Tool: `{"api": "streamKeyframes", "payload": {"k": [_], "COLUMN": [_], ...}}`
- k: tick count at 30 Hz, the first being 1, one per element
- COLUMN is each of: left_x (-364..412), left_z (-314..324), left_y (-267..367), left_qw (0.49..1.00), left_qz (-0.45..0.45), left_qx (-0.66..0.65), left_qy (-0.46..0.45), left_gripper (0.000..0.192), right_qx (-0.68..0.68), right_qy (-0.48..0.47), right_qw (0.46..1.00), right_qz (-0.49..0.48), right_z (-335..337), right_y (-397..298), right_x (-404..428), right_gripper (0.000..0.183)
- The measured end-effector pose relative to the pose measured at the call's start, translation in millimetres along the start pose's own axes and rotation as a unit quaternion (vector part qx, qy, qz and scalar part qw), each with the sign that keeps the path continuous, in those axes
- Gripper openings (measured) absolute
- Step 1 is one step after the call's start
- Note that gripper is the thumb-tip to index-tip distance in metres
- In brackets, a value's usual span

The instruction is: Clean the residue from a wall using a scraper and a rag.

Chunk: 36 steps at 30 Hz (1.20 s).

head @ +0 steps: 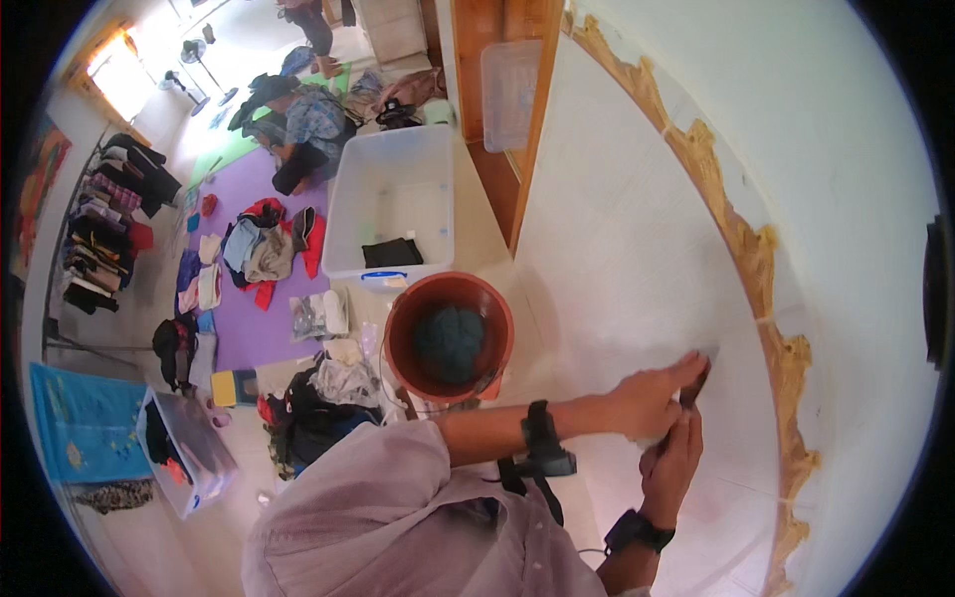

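Note:
A scraper with a flat, dark metal blade (694,386) is held against the white wall panel (634,246). My right hand (674,459) grips its lower end, where fingers hide most of the handle. Just above, my left hand (656,397) reaches across, its fingers pinching the blade near the top edge. A bit of something pale shows under the left palm; I cannot tell what it is. To the left of my forearms stands a reddish-brown bucket (399,336) with a dark blue-grey mass (450,343) inside, perhaps a wet cloth.
A gold scalloped border (746,261) runs along the wall. Beyond the bucket sits a large clear plastic bin (388,172) holding a black item. Clothes (261,246) lie piled on a purple mat (246,175). One person (317,123) crouches there; another (313,33) stands farther back.

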<state>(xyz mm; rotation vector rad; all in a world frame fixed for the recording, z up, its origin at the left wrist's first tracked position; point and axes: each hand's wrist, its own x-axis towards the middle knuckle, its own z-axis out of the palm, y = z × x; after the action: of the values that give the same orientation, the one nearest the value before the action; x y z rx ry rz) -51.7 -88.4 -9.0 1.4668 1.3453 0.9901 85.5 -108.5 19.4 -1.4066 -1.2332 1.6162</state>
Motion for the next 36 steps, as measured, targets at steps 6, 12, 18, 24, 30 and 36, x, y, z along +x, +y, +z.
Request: {"api": "streamKeyframes", "payload": {"k": [6,12,18,24,30,36], "left_x": [-1.0,-2.1,-1.1,-5.0,-6.6,-4.0], "left_z": [14.5,4.3,24.8,29.2,28.0,43.8], "left_y": [14.6,-24.7,-38.2,-49.4,-46.6,-48.5], "left_qw": [0.999,0.995,0.993,0.992,0.997,0.988], "left_qz": [-0.014,0.044,0.081,0.094,0.029,-0.010], "left_qx": [-0.012,-0.068,-0.044,-0.052,-0.057,-0.152], "left_qy": [-0.044,0.061,0.071,0.070,0.050,0.016], "left_gripper": [0.078,0.067,0.070,0.071,0.071,0.074], "right_qx": [-0.001,-0.174,-0.022,-0.078,-0.069,-0.206], "right_qy": [0.019,0.002,0.001,0.000,0.011,-0.013], "right_qw": [1.000,0.974,1.000,0.997,0.997,0.971], "right_qz": [0.004,-0.142,0.006,-0.030,-0.022,-0.121], "right_z": [-15.8,-2.0,-6.6,-15.6,-4.3,-13.6], "right_y": [-4.8,24.0,15.5,36.2,24.4,35.9], "right_x": [-6.4,14.1,4.4,8.4,6.2,13.1], "right_gripper": [0.032,0.039,0.041,0.040,0.034,0.037]}}
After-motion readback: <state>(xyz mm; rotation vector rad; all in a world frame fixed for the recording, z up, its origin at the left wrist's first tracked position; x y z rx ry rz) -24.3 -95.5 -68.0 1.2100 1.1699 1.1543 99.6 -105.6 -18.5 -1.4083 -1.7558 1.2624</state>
